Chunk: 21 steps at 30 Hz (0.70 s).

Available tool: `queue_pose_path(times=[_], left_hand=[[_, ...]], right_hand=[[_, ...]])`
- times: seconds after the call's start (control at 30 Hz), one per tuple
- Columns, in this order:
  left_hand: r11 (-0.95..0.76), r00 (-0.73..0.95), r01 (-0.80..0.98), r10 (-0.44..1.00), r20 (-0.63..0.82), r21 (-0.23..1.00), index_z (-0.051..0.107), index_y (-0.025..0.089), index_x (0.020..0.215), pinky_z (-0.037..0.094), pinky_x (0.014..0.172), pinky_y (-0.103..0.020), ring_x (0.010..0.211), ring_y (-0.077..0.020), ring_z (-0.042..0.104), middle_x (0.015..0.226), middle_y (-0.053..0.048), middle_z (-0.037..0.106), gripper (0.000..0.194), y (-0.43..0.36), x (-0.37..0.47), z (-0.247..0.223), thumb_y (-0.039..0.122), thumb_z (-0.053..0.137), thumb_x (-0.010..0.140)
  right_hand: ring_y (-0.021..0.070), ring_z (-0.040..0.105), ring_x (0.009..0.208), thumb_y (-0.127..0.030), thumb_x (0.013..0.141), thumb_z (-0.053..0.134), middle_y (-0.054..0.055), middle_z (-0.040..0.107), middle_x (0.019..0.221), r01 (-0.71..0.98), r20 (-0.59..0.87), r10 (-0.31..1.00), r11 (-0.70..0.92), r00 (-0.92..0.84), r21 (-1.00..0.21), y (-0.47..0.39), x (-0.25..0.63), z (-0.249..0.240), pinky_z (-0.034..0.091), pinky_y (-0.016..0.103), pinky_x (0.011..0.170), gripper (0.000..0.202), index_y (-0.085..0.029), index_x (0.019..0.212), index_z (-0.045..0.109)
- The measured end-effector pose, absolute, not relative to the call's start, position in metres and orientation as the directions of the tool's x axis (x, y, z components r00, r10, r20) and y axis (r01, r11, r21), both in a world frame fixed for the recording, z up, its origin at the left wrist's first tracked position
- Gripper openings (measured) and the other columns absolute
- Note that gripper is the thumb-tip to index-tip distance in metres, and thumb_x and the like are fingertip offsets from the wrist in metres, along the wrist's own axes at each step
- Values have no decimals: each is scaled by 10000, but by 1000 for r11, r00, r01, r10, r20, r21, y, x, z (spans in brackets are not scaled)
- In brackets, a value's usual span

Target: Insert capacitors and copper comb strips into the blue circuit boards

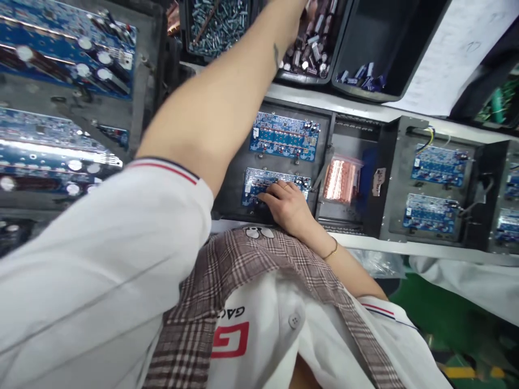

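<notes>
My left arm stretches up across the view, and my left hand is at the top edge over a black bin of cylindrical capacitors. Most of that hand lies outside the picture, so its fingers are hidden. Down by my apron, my right hand rests on the lower blue circuit board. Its fingers are bent close together at the board's surface; whatever may be between them is hidden. A second blue circuit board lies just above it in the same dark fixture tray.
Left of the bins stands a rack with larger populated boards. A bin of screws and a bin with a few blue parts flank the capacitors. Copper-coloured pieces in a bag lie right of the tray. Another fixture holds two boards.
</notes>
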<state>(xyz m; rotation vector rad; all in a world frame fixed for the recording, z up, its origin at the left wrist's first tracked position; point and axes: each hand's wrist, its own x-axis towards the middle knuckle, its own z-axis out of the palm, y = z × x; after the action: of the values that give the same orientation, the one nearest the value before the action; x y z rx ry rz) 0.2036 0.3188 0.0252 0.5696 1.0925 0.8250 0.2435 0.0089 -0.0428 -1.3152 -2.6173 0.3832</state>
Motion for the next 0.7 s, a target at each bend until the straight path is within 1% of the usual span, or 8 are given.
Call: queue_pose_path(times=[0.1,0.2,0.3,0.37,0.43,0.53,0.63,0.7], left_hand=[[492,286,-506,871,-400,708,539,87,1196,243,483,-96,455,-2,356,578,81,456,294,266,188,35,198,339,1011],[620,468,-555,784,-409,554,582,151,1014,194,461,-107,458,-13,418,588,53,494,266,187,161,34,222,326,1010],[725,546,-475,688,-478,499,584,134,895,159,379,-143,423,-46,429,587,12,528,173,113,132,20,198,435,952],[794,603,-406,605,-520,453,588,134,836,160,344,-157,405,-53,416,583,0,530,157,79,115,10,232,492,914],[821,645,-362,562,-517,441,586,143,786,187,331,-163,403,-58,421,582,-4,528,176,61,103,3,269,522,890],[835,665,-330,537,-520,440,572,146,722,221,329,-168,411,-67,446,587,-15,536,232,55,93,0,301,522,886],[838,579,-352,545,-606,418,604,136,800,259,343,-167,445,-73,487,645,-30,588,160,60,89,-1,263,540,873],[833,495,-368,552,-671,414,622,122,894,301,363,-174,480,-81,518,733,-62,651,130,65,87,-3,225,556,850]], right_hand=[[221,509,899,-155,938,469,75,640,917,761,28,798,583,-602,-285,7,245,-39,355,354,751,237,-208,1025,684],[212,551,903,-171,948,464,67,653,921,778,70,841,526,-537,-344,6,257,-24,423,351,758,237,-220,979,693],[197,593,950,-212,964,450,59,667,1002,816,252,944,314,-214,-485,7,272,2,490,367,835,246,-246,1085,662],[192,610,979,-257,965,464,65,649,1125,794,307,949,240,-71,-559,10,274,19,512,385,875,286,-266,1217,599],[189,620,997,-279,956,489,66,637,1176,764,289,951,269,-113,-586,15,268,31,521,381,890,301,-271,1240,586],[179,629,992,-271,947,510,51,675,1066,726,228,948,318,-224,-609,26,258,33,519,348,883,210,-248,1099,651],[163,632,908,-271,940,522,36,679,994,738,196,958,288,-211,-611,46,259,20,519,326,824,170,-231,1039,653],[175,622,901,-251,930,530,40,679,978,790,200,963,264,-182,-553,62,267,6,505,343,824,151,-219,1008,655]])
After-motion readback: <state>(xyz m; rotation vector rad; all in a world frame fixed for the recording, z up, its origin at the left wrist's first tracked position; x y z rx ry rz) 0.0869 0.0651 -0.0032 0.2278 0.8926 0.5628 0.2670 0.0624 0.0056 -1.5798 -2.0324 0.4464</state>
